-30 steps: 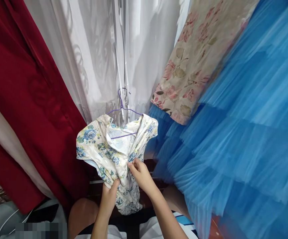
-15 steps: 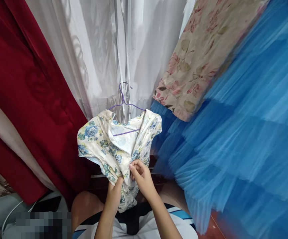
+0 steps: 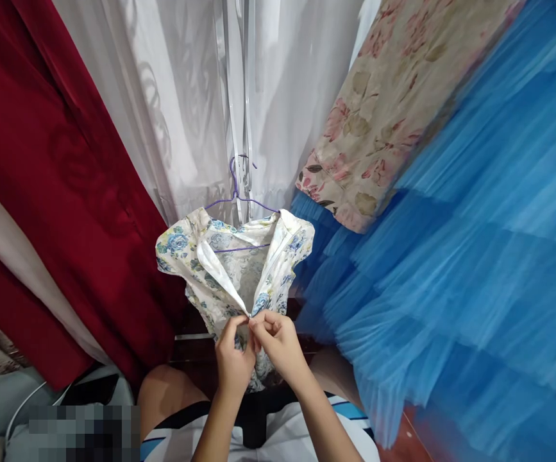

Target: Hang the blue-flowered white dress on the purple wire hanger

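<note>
Left hand point(image 3: 233, 359): fingers pinched the dress point(image 3: 205, 289) at the foot of its neck opening.
Right hand point(image 3: 280, 343): fingers pinched the same spot, just beside the left.
Dress: in both hands' fingers, shoulders beyond them on the hanger point(image 3: 235, 194).
Red cloth point(image 3: 66, 192): left of the fingers.
Blue tulle point(image 3: 451, 276): right of the fingers.

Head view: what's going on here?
A person's left hand and right hand meet at the front of a floral garment, pinching its edges at the base of the open neckline. The garment is on a purple hanger, in front of white cloth. Red cloth hangs to the left, blue tulle to the right. Whether there is a fastener under the fingertips is hidden.
</note>
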The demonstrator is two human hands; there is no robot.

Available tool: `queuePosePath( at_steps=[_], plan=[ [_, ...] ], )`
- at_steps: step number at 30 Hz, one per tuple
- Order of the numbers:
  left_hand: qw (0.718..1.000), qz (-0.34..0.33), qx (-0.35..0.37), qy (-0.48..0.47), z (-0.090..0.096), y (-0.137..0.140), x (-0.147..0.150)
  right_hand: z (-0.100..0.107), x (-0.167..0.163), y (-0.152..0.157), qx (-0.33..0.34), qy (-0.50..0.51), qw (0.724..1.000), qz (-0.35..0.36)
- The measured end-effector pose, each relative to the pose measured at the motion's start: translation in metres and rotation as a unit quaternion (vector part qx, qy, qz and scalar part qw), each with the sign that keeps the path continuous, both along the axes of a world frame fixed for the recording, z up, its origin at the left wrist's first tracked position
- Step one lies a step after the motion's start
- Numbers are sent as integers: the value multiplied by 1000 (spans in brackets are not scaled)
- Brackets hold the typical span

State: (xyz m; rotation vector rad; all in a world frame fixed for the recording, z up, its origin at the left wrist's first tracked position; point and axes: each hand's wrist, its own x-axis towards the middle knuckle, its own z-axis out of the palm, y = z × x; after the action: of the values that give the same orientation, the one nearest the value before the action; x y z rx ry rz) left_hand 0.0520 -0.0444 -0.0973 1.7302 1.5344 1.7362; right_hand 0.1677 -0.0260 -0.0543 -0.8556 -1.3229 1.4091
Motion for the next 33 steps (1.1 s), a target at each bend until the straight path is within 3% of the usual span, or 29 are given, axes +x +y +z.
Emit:
queuePosePath(
  at_steps=[4, 6, 8, 10, 14, 19, 22, 25, 27, 29, 31, 33],
  plan=[
    [999, -34, -23, 19, 7, 13, 5, 25, 3, 30, -61, 88, 994, -8],
    [995, -65, -43, 65, 7, 19, 1, 52, 6, 59, -113, 152, 982, -12],
    [988, -81, -67, 113, 6, 23, -6, 85, 5, 88, -180, 177, 967, 32],
    [980, -86, -90, 154, 7, 26, -15, 118, -2, 112, -205, 195, 958, 49],
    [962, -97, -117, 226, 10, 29, -34, 160, -23, 130, -197, 194, 959, 69],
    [939, -149, -135, 279, 10, 32, -50, 171, -33, 125, -140, 185, 972, 30],
    [952, -147, -107, 247, 40, 44, -59, 170, -31, 119, -56, 174, 983, 12],
    [986, -64, 0, 154, 103, 62, -64, 163, -31, 110, 13, 137, 990, -1],
    [984, -48, 73, 153, 146, 78, -64, 155, -30, 105, 35, 115, 993, -2],
    [971, -62, 108, 205, 177, 93, -61, 147, -29, 104, 45, 103, 994, 4],
    [962, -69, 124, 232, 192, 103, -57, 140, -27, 108, 64, 88, 994, -5],
    [965, -64, 134, 215, 194, 108, -52, 133, -26, 113, 98, 66, 992, -32]
  ],
)
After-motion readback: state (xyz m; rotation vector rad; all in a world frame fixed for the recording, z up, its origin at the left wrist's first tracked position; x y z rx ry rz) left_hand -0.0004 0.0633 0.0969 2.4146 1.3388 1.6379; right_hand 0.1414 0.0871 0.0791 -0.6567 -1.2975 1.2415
